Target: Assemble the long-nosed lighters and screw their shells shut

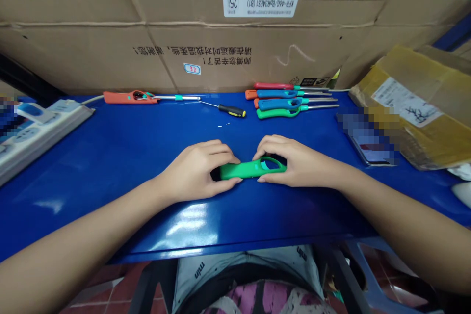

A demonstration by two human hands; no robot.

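Note:
A green lighter body (pixel 246 169) lies flat on the blue table (pixel 121 157), held at both ends. My left hand (pixel 198 169) wraps its fingers around the left end. My right hand (pixel 294 162) grips the right end, where the trigger loop is. Both hands rest on the table top near its middle.
At the back lie an orange long-nosed lighter (pixel 132 97), a small black-and-yellow screwdriver (pixel 230 110) and a stack of several coloured lighters (pixel 287 100). A white power strip (pixel 40 125) is at left, a phone (pixel 371 149) and a taped parcel (pixel 415 103) at right. Cardboard boxes (pixel 221 24) wall the back.

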